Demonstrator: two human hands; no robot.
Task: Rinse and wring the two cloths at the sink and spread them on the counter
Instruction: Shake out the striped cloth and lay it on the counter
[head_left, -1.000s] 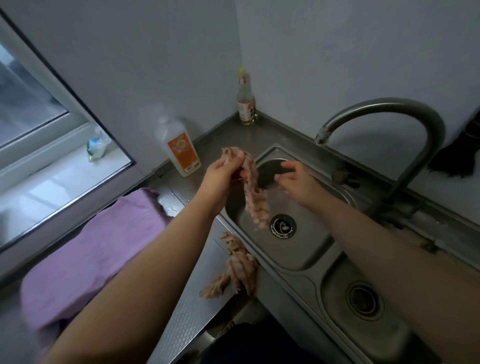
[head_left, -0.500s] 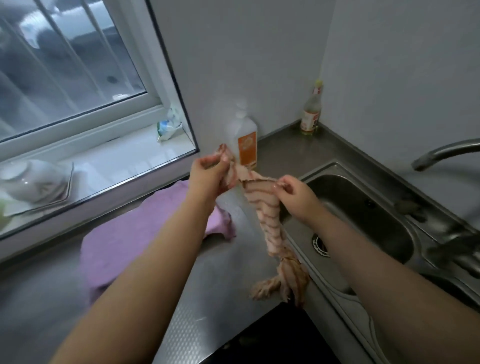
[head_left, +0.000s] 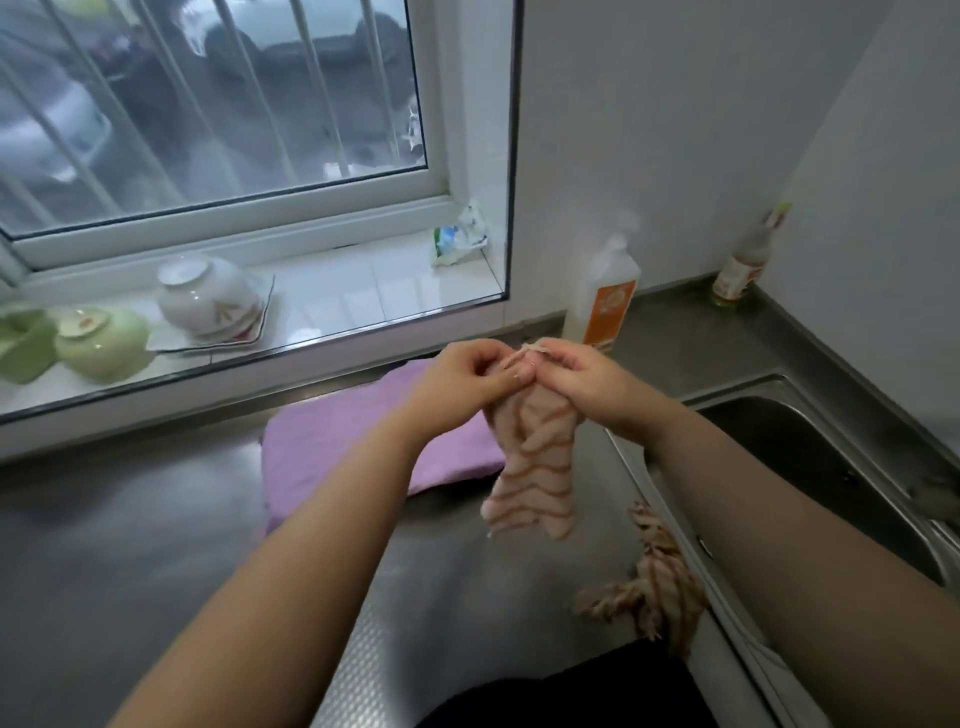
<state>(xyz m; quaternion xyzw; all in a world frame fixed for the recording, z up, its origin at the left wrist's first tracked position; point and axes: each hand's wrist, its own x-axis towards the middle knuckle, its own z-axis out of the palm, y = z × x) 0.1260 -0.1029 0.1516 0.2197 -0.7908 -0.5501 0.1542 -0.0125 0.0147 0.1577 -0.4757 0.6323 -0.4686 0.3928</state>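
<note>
Hands first: my left hand (head_left: 470, 375) and right hand (head_left: 582, 376) both pinch the striped cloth's (head_left: 535, 457) top edge, dangling over the surface (head_left: 156, 530) beside the sink (head_left: 810, 447). Purple cloth (head_left: 374, 441) already lies spread, so I'd say halfway-plus; this one's left.

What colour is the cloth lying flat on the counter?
Purple cloth, plain; head view.

Dim, cool daylight enters through the window (head_left: 208, 114) at far left. The steel counter (head_left: 156, 545) shows soft glare. Wide-angle bending warps the edges; everything looks slightly blurred.
</note>
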